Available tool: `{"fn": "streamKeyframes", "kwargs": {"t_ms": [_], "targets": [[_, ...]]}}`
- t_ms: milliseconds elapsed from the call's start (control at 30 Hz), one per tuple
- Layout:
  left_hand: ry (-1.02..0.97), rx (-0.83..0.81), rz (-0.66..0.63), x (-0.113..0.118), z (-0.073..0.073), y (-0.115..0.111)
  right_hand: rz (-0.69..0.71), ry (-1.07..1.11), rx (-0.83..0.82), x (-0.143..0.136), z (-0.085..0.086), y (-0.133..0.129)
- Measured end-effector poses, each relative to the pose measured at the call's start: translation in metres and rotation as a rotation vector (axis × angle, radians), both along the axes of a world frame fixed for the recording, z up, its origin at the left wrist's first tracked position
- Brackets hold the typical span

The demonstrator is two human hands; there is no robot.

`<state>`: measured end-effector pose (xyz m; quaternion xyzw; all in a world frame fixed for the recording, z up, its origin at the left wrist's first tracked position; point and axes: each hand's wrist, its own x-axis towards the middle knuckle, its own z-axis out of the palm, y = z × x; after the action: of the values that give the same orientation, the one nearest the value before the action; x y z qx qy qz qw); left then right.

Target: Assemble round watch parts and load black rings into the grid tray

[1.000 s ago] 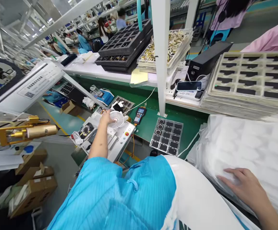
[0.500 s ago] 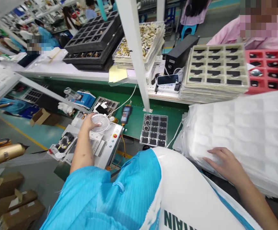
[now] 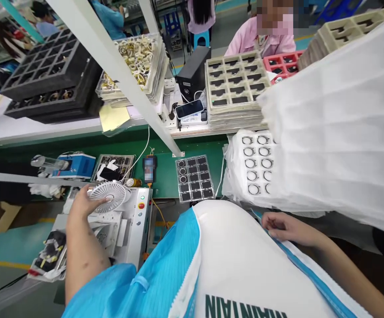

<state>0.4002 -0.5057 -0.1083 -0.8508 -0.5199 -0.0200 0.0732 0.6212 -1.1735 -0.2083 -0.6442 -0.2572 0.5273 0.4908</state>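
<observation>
My left hand (image 3: 85,201) grips the rim of a round white fan (image 3: 109,196) above the grey machine with coloured buttons (image 3: 135,221). My right hand (image 3: 279,226) is near my open blue jacket at the right, its fingers curled; whether they hold the jacket edge is hidden. Beyond it, a white padded sheet (image 3: 331,110) is folded back over a white tray of thin black rings (image 3: 256,165). A clear tray with black squares and a few rings (image 3: 195,179) lies on the green table in front of my body.
A handheld device (image 3: 150,169) and a blue machine (image 3: 75,165) sit on the green table. Stacked black trays (image 3: 52,66), ring trays (image 3: 138,66) and beige trays (image 3: 236,81) fill the shelf behind a white post (image 3: 125,84). A person in pink (image 3: 281,39) is beyond.
The white sheet is now lifted and folded back, exposing the ring tray. My right hand has come off it, towards my jacket, and curled. The view has shifted right; my left hand stays on the fan.
</observation>
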Motion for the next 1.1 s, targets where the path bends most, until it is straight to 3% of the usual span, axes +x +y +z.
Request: {"fn": "streamKeyframes", "kwargs": {"t_ms": [67, 133, 233, 300, 400, 533, 633, 700, 767, 833, 967, 1100], "targets": [[0.029, -0.090, 0.048, 0.002, 0.005, 0.000, -0.202, -0.043, -0.129, 0.002, -0.022, -0.005], [-0.037, -0.053, -0.012, 0.008, 0.007, -0.002, -0.431, -0.132, -0.224, 0.007, -0.038, -0.011], [-0.310, 0.081, -0.265, 0.036, -0.005, -0.021, -0.601, -0.276, -0.323, 0.018, -0.051, -0.019], [-0.519, 0.079, -0.447, 0.070, -0.021, -0.056, -0.629, -0.424, -0.382, 0.026, -0.053, -0.016], [-0.662, -0.220, -0.737, 0.133, -0.050, -0.148, -0.598, -0.659, -0.479, 0.040, -0.051, -0.002], [-0.424, -0.677, -1.336, 0.209, -0.079, -0.304, -0.374, -0.906, -0.669, 0.061, -0.046, 0.007], [-0.044, -0.682, -1.681, 0.246, -0.093, -0.397, -0.162, -0.940, -0.674, 0.075, -0.045, 0.000], [0.249, -0.559, -1.774, 0.261, -0.102, -0.437, -0.066, -0.913, -0.612, 0.082, -0.045, -0.005], [0.452, -0.453, -1.755, 0.268, -0.110, -0.459, 0.006, -0.892, -0.574, 0.087, -0.044, -0.007], [0.534, -0.412, -1.718, 0.270, -0.115, -0.467, 0.061, -0.886, -0.563, 0.089, -0.043, -0.007], [0.533, -0.459, -1.680, 0.270, -0.116, -0.461, 0.072, -0.848, -0.505, 0.093, -0.043, -0.012], [0.482, -0.595, -1.585, 0.268, -0.108, -0.450, -0.035, -0.721, -0.329, 0.099, -0.043, -0.024]]}}
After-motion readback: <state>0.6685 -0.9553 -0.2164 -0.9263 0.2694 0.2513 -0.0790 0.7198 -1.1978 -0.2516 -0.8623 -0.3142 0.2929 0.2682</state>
